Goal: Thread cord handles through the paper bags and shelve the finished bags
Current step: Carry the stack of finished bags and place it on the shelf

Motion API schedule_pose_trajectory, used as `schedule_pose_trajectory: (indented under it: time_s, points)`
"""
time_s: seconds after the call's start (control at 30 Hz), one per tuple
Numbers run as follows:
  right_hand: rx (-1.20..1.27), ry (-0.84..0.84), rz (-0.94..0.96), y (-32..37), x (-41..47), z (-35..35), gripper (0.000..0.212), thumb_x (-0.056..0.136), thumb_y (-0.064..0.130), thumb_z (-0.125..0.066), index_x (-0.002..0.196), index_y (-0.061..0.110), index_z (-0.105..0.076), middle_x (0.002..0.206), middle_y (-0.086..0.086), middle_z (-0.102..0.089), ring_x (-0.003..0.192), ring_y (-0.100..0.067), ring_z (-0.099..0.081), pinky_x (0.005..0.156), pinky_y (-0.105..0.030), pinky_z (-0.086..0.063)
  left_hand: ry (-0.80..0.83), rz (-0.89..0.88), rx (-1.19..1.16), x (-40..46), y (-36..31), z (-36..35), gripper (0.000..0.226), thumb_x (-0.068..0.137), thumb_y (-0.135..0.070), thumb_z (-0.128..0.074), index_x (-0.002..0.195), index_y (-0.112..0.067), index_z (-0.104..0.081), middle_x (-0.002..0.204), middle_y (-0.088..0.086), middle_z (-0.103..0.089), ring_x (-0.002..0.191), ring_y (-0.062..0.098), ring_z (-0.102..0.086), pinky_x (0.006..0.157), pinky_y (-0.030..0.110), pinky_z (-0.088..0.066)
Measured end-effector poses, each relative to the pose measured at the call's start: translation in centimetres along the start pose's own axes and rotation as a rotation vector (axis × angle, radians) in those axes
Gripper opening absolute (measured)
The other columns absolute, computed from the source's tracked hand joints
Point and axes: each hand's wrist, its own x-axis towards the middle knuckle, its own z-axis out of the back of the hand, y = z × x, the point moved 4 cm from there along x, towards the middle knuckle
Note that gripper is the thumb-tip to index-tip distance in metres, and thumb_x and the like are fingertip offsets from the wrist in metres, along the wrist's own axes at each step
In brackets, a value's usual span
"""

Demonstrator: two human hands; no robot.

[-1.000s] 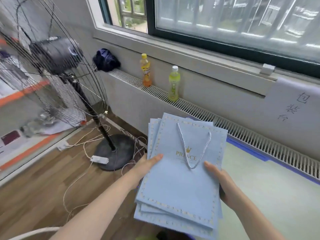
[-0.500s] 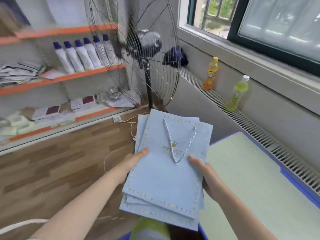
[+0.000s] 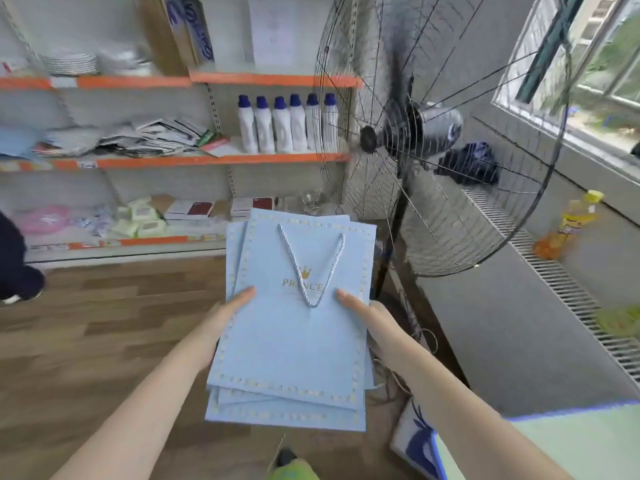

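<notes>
I carry a flat stack of light blue paper bags (image 3: 294, 344) with gold-dotted borders out in front of me. The top bag shows a gold crown logo, and a white-blue twisted cord handle (image 3: 311, 268) lies on its face. My left hand (image 3: 227, 315) grips the stack's left edge, thumb on top and fingers hidden underneath. My right hand (image 3: 367, 315) grips the right edge the same way. Straight ahead stands an orange-edged shelf unit (image 3: 194, 161).
A big standing wire-cage fan (image 3: 415, 140) rises just right of the bags, cables at its foot. White bottles (image 3: 287, 124), papers and packets fill the shelves. A green table corner (image 3: 554, 441) is at lower right. A person's dark leg (image 3: 14, 261) is at far left.
My view has swung left from the window and radiator to the shelves and fan. Both hands keep the same hold on the bag stack.
</notes>
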Motion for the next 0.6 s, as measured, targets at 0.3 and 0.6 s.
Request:
schedule_pose_trajectory:
  time_s: [0.3,0.6]
  points:
    - [-0.01,0.04,-0.001,8.5,15.1,-6.0,0.046,0.08,0.039,-0.07,0.11,0.005,-0.066,0.101,-0.009,-0.073,0.094,-0.026,-0.07,0.086,-0.039,-0.054,-0.088,-0.09,-0.102,10.7,-9.7,5.5,0.034,0.069,-0.047,-0.076,0.088,-0.021,-0.068,0.074,-0.005,-0.074,0.064,0.01,-0.071,0.068,0.031,-0.048]
    - [-0.004,0.169,0.011,15.7,27.2,-12.0,0.037,0.085,0.034,-0.066,0.112,0.008,-0.064,0.101,-0.007,-0.073,0.093,-0.023,-0.07,0.077,-0.033,-0.056,-0.136,-0.127,-0.215,18.6,-16.5,11.6,0.072,0.049,-0.053,-0.084,0.111,-0.019,-0.068,0.106,0.006,-0.072,0.1,0.026,-0.068,0.097,0.044,-0.046]
